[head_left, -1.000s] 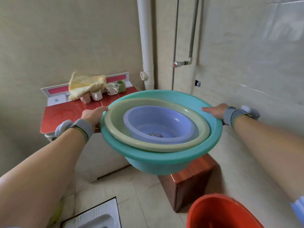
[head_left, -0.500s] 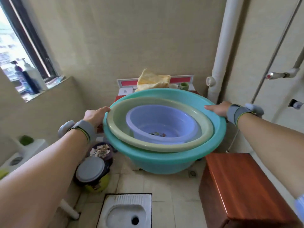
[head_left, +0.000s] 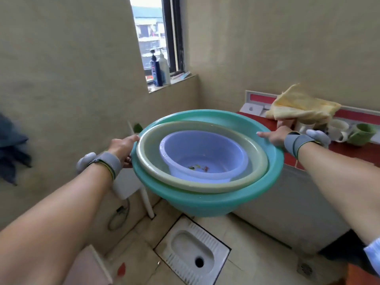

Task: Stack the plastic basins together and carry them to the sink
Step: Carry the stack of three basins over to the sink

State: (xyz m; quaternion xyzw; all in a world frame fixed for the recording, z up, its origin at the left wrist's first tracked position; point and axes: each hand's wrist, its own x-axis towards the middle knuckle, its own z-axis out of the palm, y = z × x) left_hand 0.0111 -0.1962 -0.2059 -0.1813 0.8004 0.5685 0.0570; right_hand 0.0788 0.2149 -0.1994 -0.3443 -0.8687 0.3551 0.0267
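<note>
Carrying nested stack: purple basin [head_left: 203, 155] inside cream basin [head_left: 202, 157], inside teal basin [head_left: 207, 194], held in air above squat toilet [head_left: 192, 251]. Left hand [head_left: 121, 147] and right hand [head_left: 273, 136] fingers clamp opposite teal rim sides. Keep rim level; grip even; sink not visible.

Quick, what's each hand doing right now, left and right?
Left hand: closed on the rim of the teal basin, which carries the stack.
Right hand: gripping the same teal basin's rim on the opposite side.
</note>
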